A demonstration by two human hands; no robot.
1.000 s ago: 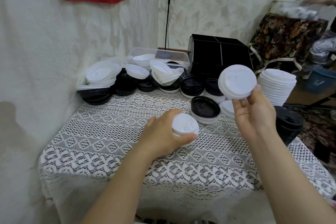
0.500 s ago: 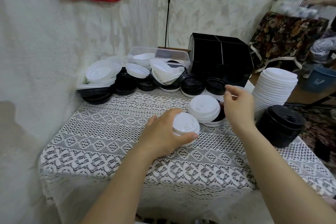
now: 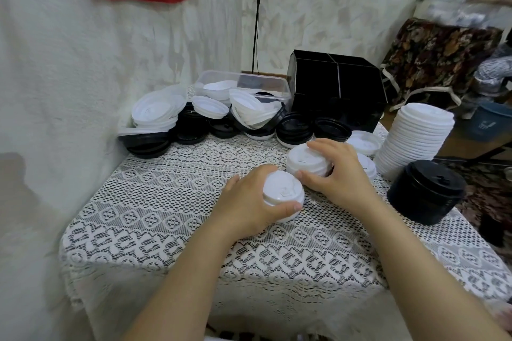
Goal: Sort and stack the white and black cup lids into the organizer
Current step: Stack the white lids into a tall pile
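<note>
My left hand (image 3: 249, 202) grips a small stack of white lids (image 3: 282, 194) just above the lace tablecloth. My right hand (image 3: 338, 171) curls round a second short stack of white lids (image 3: 304, 160) right behind it, thumb at the front and fingers over the top. A tall leaning stack of white lids (image 3: 415, 135) and a stack of black lids (image 3: 426, 191) stand at the right. The black divided organizer (image 3: 335, 83) sits at the back. Loose black and white lids (image 3: 199, 119) are heaped along the back left.
A clear plastic bin (image 3: 243, 86) holding lids stands behind the heap. The wall runs close along the left. The table's right edge (image 3: 471, 243) drops to a floor with a blue bucket (image 3: 490, 122) and a patterned chair.
My right hand lowered the white lid it held up onto the lids behind my left hand, and now curls round that stack. My left hand stayed put with its stack.
</note>
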